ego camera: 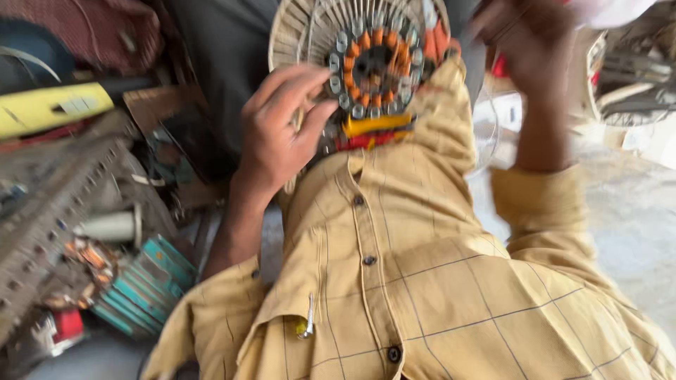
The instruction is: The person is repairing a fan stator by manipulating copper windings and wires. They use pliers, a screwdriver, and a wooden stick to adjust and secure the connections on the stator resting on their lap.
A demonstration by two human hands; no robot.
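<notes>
fingers of the left hand [278, 130] curl onto the wound stator [373, 63], upper centre of the frame, against the yellow checked shirt [415, 267]; right hand [528, 35], upper right, blurred, grip unclear.

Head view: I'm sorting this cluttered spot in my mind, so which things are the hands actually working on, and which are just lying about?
In hand:
- round wound stator with orange coils, steadied by the left hand
- right hand, raised and blurred; what it holds cannot be told

Lying about:
- yellow tool
- teal ribbed part
- small copper coils
- white cylinder
</notes>
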